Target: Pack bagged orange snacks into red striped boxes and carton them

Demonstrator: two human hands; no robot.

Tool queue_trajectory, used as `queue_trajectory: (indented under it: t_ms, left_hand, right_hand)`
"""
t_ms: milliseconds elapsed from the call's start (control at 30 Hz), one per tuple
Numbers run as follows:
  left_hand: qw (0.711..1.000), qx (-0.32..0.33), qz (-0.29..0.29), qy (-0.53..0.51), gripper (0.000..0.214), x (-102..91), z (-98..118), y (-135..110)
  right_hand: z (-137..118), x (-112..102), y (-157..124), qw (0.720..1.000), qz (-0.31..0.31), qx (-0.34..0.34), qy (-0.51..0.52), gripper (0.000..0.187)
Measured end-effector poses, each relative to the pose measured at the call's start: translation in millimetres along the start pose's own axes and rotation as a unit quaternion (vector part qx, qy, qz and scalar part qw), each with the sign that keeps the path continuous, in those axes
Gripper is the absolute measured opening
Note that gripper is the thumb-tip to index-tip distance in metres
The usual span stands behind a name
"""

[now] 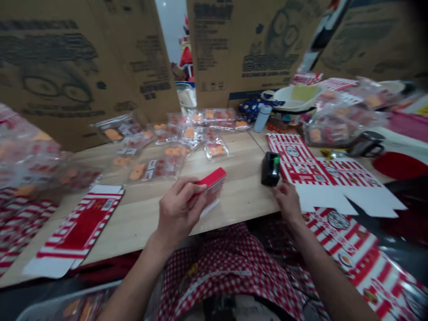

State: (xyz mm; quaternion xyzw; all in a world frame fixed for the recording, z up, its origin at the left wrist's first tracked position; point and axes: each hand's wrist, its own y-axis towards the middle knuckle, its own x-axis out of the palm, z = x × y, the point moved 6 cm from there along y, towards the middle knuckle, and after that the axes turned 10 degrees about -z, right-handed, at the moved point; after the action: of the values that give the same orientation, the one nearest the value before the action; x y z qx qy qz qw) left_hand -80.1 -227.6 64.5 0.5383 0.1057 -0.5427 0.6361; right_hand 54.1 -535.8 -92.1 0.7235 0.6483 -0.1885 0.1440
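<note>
Now the left hand (177, 211) grips one folded red card (212, 186)! Right hand (288, 201) sits loosely open beside a black tape dispenser (270, 168).

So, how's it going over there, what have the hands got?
Left hand holding red carton. Right hand at striped carton blank. Black tape dispenser beside it.

Smooth wood tbl (234, 196), glossy plastic bags (157, 171), matt card sheets (334, 174)

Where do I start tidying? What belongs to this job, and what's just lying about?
In use: left hand, folded red cardboard carton; right hand, flat red-and-white striped card blank, black tape dispenser.
Lying about: clear plastic bags of orange pieces; pale blue bottle.
</note>
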Motion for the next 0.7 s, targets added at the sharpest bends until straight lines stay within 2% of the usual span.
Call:
queue_trajectory:
  t_ms: [67, 100, 167, 233, 300, 367, 433, 567, 700]
  left_hand:
    - [1.000, -0.004, -0.007, -0.009, 0.007, -3.1, 0, -1]
    - [1.000, -0.004, -0.010, -0.014, 0.007, -4.5, 1, -1]
    - [1.000, 0.000, -0.011, -0.020, 0.006, -6.8, 3, -2]
    - [1.000, -0.001, -0.010, -0.023, 0.005, -7.9, 4, -4]
    - [1.000, -0.011, -0.011, -0.024, 0.008, -7.7, 3, -7]
    - [0.999, -0.034, -0.006, -0.033, 0.014, -7.3, -1, -10]
    - [0.997, -0.061, 0.003, -0.052, 0.022, -6.8, -6, -14]
    - [0.995, -0.073, 0.010, -0.069, 0.028, -6.2, -12, -18]
    - [0.999, -0.019, 0.003, -0.045, 0.022, -11.0, -7, -13]
  right_hand:
    - [-36, -1, -23, 0.999, 0.007, -0.046, 0.005, 0.015]
    - [-59, 6, -36, 0.995, -0.037, -0.084, 0.030, 0.015]
    - [-106, 28, -66, 0.966, -0.170, -0.138, 0.139, 0.017]
    - [-146, 53, -92, 0.922, -0.283, -0.149, 0.218, 0.017]
    - [-172, 74, -107, 0.884, -0.351, -0.147, 0.271, 0.024]
    - [-183, 90, -111, 0.863, -0.379, -0.136, 0.303, 0.048]
    - [-185, 101, -109, 0.858, -0.388, -0.120, 0.316, 0.069]
    - [-183, 112, -104, 0.871, -0.378, -0.089, 0.301, 0.079]
    - [-185, 114, -104, 0.873, -0.378, -0.088, 0.296, 0.082]
